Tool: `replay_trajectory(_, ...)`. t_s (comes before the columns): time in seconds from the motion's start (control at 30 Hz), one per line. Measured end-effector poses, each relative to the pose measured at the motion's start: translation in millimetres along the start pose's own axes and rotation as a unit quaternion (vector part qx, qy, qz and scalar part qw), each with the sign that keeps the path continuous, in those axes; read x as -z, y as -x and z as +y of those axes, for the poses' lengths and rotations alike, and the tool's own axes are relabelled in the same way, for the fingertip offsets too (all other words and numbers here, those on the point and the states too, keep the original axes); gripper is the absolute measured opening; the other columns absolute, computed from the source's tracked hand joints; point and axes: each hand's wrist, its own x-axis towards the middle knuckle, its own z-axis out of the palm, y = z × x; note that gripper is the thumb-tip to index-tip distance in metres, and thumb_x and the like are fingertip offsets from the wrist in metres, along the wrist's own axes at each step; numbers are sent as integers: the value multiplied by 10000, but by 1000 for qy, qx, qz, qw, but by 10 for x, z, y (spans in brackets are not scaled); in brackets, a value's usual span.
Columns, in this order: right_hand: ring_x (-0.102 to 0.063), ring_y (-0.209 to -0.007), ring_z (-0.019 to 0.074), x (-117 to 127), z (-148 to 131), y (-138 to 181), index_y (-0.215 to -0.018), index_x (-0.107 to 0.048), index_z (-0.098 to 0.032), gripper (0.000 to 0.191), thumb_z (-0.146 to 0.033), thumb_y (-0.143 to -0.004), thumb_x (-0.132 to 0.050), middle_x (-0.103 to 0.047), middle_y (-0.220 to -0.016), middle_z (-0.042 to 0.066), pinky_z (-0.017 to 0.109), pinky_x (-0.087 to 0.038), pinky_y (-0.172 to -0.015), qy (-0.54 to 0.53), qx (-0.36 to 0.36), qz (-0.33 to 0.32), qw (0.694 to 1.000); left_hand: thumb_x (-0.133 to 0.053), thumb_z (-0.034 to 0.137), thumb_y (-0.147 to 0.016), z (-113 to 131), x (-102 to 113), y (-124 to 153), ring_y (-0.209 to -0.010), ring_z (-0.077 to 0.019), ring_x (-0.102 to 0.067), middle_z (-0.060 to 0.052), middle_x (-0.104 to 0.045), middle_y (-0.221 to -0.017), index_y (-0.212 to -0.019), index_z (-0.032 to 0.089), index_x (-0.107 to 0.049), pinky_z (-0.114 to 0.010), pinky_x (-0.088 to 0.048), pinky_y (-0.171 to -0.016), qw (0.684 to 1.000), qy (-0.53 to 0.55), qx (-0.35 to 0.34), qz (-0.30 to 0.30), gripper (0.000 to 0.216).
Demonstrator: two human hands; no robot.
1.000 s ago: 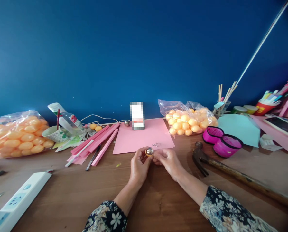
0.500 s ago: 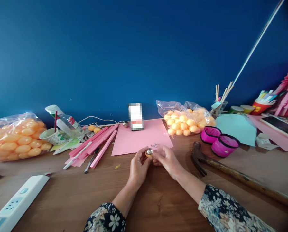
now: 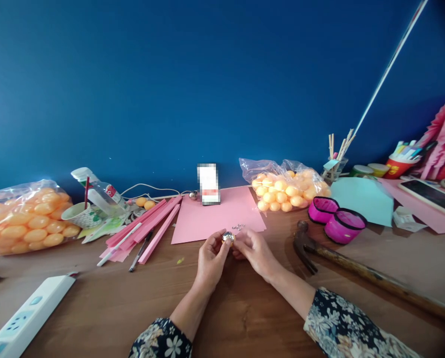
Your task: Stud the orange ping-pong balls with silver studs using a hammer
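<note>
Wooden table (image 3: 252,318) carries pink sheet (image 3: 215,217), with claw hammer (image 3: 356,267) to sheet's right, paper strips (image 3: 149,223) and power strip (image 3: 32,313) left.

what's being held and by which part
A shiny ball, held at its left and near sides by fingers of the left hand; whether the right hand touches it is unclear.

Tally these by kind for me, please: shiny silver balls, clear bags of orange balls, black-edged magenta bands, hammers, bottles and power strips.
Shiny silver balls: 2 (one in the left hand, one farther back)
Clear bags of orange balls: 2
Magenta bands: 2
Hammer: 1
Bottle: 1
Power strip: 1
Total: 9
</note>
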Motion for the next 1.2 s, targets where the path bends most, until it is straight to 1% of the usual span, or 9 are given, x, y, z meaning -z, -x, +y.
replay_trajectory(0.2, -617, -562, 137, -4, 29, 1, -827, -498, -170, 250, -371, -747, -622, -643, -701, 12, 271, -532, -553, 34, 25, -4, 999, -662, 342, -691, -39, 18, -30, -939, -224, -619, -120, -663, -1016, -1073, 119, -569, -349, -480, -844, 1000, -6, 9, -8, 452)
replay_trajectory(0.37, -613, -564, 130, 6, 29, 9, -833, -494, -171, 238, -355, -751, -621, -635, -680, 3, 261, -532, -556, 25, 31, -7, 999, -656, 361, -694, -48, 34, -40, -957, -222, -615, -109, -656, -1055, -1079, 136, -579, -337, -478, -850, 1000, 8, 22, -10, 452)
replay_trajectory(0.63, -616, -572, 132, -15, 2, 27, -821, -493, -176, 246, -368, -741, -624, -629, -677, -5, 257, -529, -558, 23, 36, -19, 999, -683, 337, -670, -46, 31, -42, -911, -210, -628, -118, -667, -1009, -1050, 120, -573, -324, -490, -817, 1000, 18, 14, -16, 452)
replay_trajectory(0.73, -620, -586, 136, -21, 1, 33, -833, -496, -173, 258, -377, -740, -623, -633, -701, 4, 266, -534, -570, 23, 39, -16, 999, -686, 340, -666, -44, 31, -51, -885, -201, -634, -106, -674, -978, -1039, 122, -582, -318, -494, -806, 1000, 16, 21, -3, 444)
replay_trajectory(0.8, -624, -595, 142, -14, 6, 25, -847, -499, -170, 272, -394, -745, -615, -632, -713, 11, 272, -538, -570, 20, 38, 3, 999, -678, 353, -673, -37, 33, -58, -857, -192, -638, -98, -675, -957, -1030, 123, -590, -319, -499, -794, 999, 31, 31, 9, 434)
replay_trajectory(0.87, -619, -591, 142, 5, 5, 9, -849, -503, -169, 272, -410, -760, -593, -619, -690, 8, 273, -538, -563, 22, 53, 37, 998, -669, 361, -684, -32, 36, -64, -850, -182, -636, -93, -670, -952, -1027, 126, -593, -316, -502, -789, 998, 54, 38, 20, 423)
replay_trajectory(1.03, -592, -590, 143, 98, -86, -28, -827, -510, -169, 253, -417, -791, -544, -589, -657, 11, 265, -526, -541, 58, 129, 135, 981, -682, 324, -685, -49, 54, -82, -875, -154, -620, -90, -649, -992, -1057, 141, -579, -289, -483, -816, 996, 81, 19, 27, 428)
replay_trajectory(1.13, -575, -579, 140, 165, -203, -20, -837, -503, -174, 229, -402, -813, -511, -579, -660, 12, 255, -513, -532, 107, 166, 166, 966, -684, 320, -684, -64, 64, -90, -853, -142, -617, -81, -651, -955, -1043, 141, -582, -276, -478, -810, 996, 85, 9, 21, 414)
replay_trajectory(1.2, -571, -574, 139, 209, -293, 28, -862, -498, -176, 216, -389, -832, -484, -575, -669, 13, 251, -506, -532, 146, 177, 170, 958, -681, 329, -685, -63, 65, -91, -849, -142, -613, -81, -648, -953, -1036, 142, -586, -273, -480, -796, 996, 83, 8, 18, 410)
